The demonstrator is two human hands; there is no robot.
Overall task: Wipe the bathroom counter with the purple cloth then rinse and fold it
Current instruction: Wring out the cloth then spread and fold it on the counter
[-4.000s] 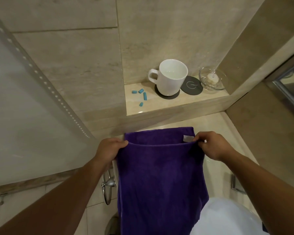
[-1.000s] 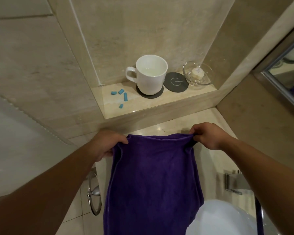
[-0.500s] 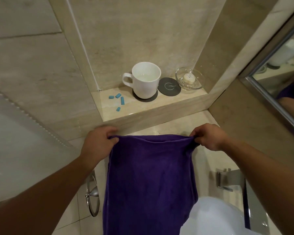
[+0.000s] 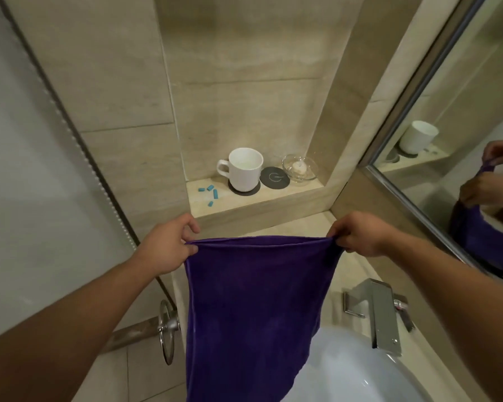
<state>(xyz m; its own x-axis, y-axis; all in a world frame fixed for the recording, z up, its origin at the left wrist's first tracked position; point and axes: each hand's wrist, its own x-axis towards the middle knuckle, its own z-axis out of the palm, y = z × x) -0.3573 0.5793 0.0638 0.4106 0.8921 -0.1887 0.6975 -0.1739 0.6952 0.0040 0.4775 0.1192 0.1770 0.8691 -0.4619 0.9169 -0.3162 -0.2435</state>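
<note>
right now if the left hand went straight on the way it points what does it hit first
Likely the front edge of the shelf, below the blue pieces; the left hand, pinching the purple cloth, points there. Depth is unclear.

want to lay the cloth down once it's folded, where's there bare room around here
Best: the counter strip between the shelf and the faucet, right of the cloth. On the shelf only the front edge is bare, before the disc and dish. Its back is crowded: mug, disc, dish side by side, blue bits at the left.
</note>
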